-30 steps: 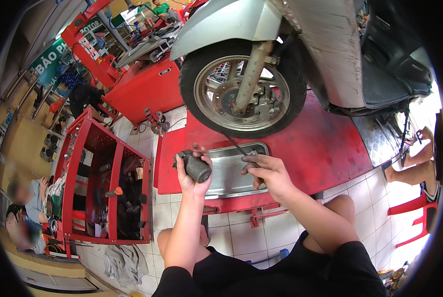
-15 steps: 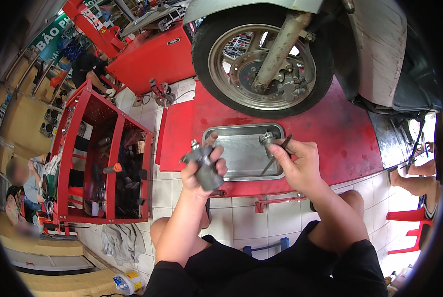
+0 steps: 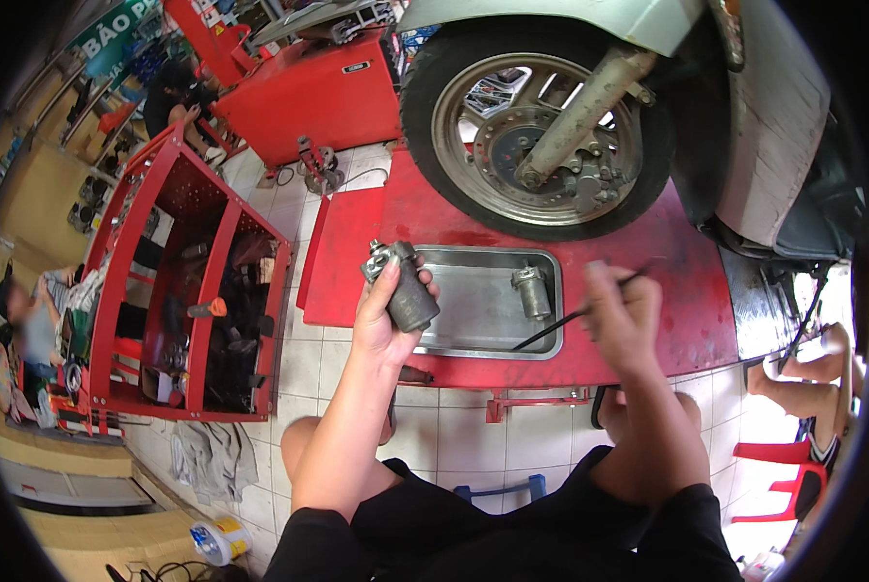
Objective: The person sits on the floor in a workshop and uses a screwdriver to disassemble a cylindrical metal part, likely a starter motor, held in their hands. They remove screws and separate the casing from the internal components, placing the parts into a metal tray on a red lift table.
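My left hand [image 3: 378, 325] is closed round a dark grey cylindrical metal part [image 3: 412, 299], held tilted over the left end of a shallow metal tray [image 3: 473, 291]. A lighter fitting with a small knob tops the part. In the tray's right half stands or lies a smaller grey cylindrical metal part [image 3: 533, 294] with a flanged top. To the right of the tray, my right hand [image 3: 621, 315] grips a thin black rod [image 3: 560, 325]; motion blurs this hand. The rod's lower end reaches into the tray, near its front edge.
The tray sits on a red lift platform [image 3: 357, 262]. Behind it stands a motorbike's front wheel [image 3: 425, 145]. At left is a red tool cart [image 3: 177, 320]; a red machine [image 3: 308, 102] stands beyond. A blue stool [image 3: 502, 488] is below me. People sit at left and right.
My right hand has let go of the smaller metal part, now in the tray, and moved right with the rod. My left hand has turned its part and raised it slightly.
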### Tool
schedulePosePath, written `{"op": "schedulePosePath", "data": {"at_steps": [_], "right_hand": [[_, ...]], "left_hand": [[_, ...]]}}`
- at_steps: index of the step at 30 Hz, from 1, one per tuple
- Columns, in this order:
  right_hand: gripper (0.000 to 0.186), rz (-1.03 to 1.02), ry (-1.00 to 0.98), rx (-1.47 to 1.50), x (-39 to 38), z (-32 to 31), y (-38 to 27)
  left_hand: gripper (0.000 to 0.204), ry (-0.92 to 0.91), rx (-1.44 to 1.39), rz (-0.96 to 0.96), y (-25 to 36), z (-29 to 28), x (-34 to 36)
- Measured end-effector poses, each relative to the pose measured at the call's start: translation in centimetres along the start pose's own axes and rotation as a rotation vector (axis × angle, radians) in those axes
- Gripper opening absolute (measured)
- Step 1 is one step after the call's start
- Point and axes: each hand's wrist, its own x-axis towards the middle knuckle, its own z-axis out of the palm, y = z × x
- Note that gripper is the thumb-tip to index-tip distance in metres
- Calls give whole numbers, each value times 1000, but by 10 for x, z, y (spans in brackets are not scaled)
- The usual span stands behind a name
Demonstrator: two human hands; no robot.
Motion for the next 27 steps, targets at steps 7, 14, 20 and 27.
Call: {"op": "schedulePosePath", "data": {"at_steps": [7,14,20,27], "right_hand": [[40,173,-291,80,3,-7,0],[52,62,-515,307,-5,-5,-3],[66,-58,-560,76,-11,5,3],[60,92,-539,438,-13,8,-2]], "left_hand": [[56,-82,4,25,1,36,-10],[55,-353,40,-80,-12,4,-19],[31,-26,-209,-311,-15,43,-30],[30,103,234,-140,-26,35,-38]]}}
